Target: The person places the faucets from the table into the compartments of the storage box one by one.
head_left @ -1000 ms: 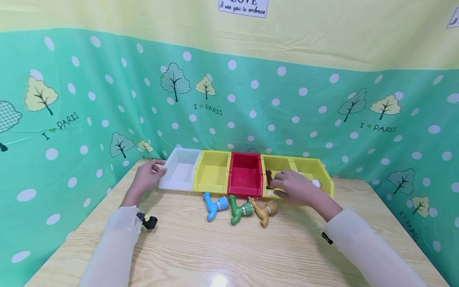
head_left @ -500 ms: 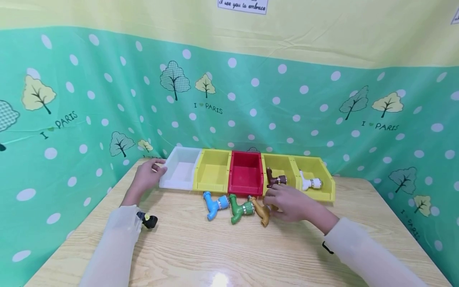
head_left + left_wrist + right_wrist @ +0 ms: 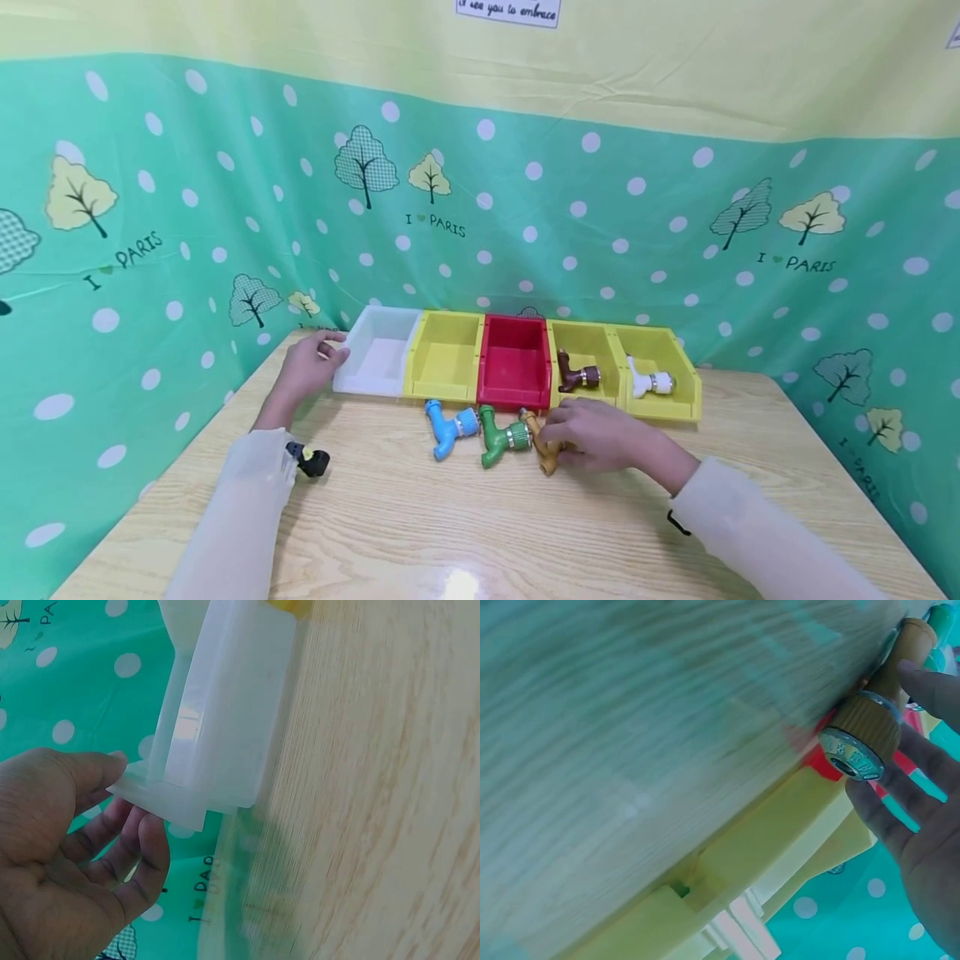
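Observation:
My left hand (image 3: 303, 368) pinches the left edge of the translucent white storage bin (image 3: 367, 387); in the left wrist view the thumb lies over the rim, with bent fingers beneath. Below the row of bins, my right hand (image 3: 600, 435) holds a yellow-brown tap (image 3: 545, 454). The right wrist view shows its ribbed knob (image 3: 866, 724) between thumb and fingers. To its left lie a green tap (image 3: 495, 437) and a blue tap (image 3: 446, 429) on the table. A dark brown tap (image 3: 573, 377) sits in one yellow bin, and a white tap (image 3: 645, 382) in the rightmost.
The bins stand side by side at the back of the wooden table (image 3: 420, 525). A yellow bin (image 3: 442, 389) and a red bin (image 3: 513, 392) stand between the white one and the brown tap's bin. Polka-dot cloth (image 3: 480, 267) hangs behind and along both sides.
My right hand has left the bin with the brown tap, moved down and left, and taken hold of the yellow-brown tap, which has shifted slightly. The left hand stays put.

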